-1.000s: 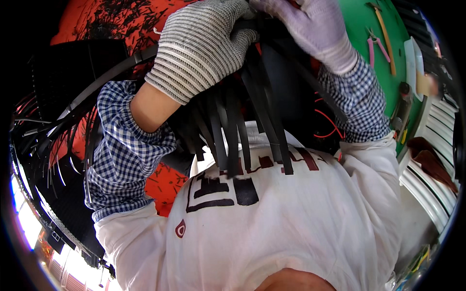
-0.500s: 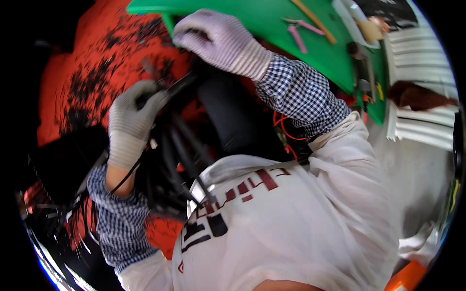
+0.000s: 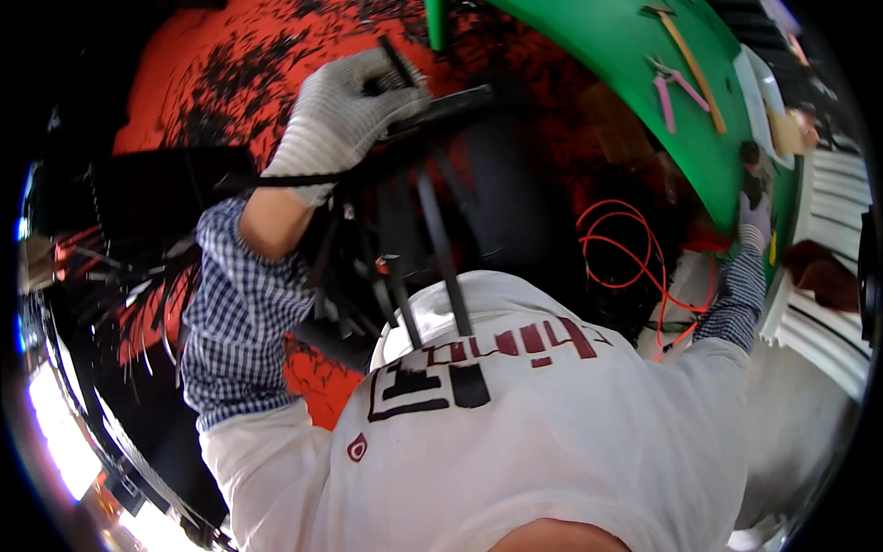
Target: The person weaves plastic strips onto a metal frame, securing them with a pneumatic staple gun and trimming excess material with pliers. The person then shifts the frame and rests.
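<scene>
In a white ribbed glove, my left hand (image 3: 345,110) is closed around a flat black strip (image 3: 397,61) and the end of a dark bar (image 3: 460,103). Several more black strips (image 3: 432,221) hang below it toward my white shirt. My right arm stretches far right to the green table's edge. There my gloved right hand (image 3: 756,219) grips a dark tool (image 3: 752,170) that looks like an air staple gun; its lower part is hidden by the hand. The right fingers show small and partly covered.
On the green table (image 3: 635,55) lie pink-handled pliers (image 3: 671,92), a wooden-handled hammer (image 3: 694,69) and a white bin (image 3: 762,101). A red hose (image 3: 653,244) loops below the table. Black scraps (image 3: 225,87) litter the red floor covering (image 3: 166,101). A brown cloth (image 3: 821,276) lies on white ridged material.
My right hand has swung from above the left hand out to the dark tool at the far right. The left hand keeps its hold on the strip, and the view has turned.
</scene>
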Demonstrator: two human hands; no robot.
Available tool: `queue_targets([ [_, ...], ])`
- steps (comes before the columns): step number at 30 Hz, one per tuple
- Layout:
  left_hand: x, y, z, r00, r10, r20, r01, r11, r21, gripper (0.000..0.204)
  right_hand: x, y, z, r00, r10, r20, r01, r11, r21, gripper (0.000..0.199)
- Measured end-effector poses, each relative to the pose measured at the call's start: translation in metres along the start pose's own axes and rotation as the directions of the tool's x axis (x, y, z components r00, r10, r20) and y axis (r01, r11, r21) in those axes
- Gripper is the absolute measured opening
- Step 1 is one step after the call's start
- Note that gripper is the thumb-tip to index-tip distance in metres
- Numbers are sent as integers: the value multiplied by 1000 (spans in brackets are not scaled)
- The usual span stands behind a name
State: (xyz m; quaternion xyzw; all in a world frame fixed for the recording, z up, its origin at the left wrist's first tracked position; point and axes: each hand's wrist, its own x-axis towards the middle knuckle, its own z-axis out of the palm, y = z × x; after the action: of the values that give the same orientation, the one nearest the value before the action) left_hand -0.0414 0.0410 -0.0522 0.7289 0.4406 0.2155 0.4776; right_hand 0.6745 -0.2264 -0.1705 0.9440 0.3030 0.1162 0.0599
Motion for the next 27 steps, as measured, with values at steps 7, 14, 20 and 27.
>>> queue_targets([
  [7,13,-9,8,999,23,25,-26,991,128,18,67,50,-27,983,21,-180,38,947,319,86],
  [14,8,-10,3,993,-8,-121,8,1000,-2,11,-45,-74,-196,965,-65,-252,258,360,896,58],
  [20,24,9,-5,981,-68,-180,73,997,20,8,-162,-228,-252,900,-342,-268,332,143,932,23],
  [27,33,-3,-3,990,-75,-122,71,997,-43,10,-242,-312,-235,446,-744,-498,785,59,616,54],
])
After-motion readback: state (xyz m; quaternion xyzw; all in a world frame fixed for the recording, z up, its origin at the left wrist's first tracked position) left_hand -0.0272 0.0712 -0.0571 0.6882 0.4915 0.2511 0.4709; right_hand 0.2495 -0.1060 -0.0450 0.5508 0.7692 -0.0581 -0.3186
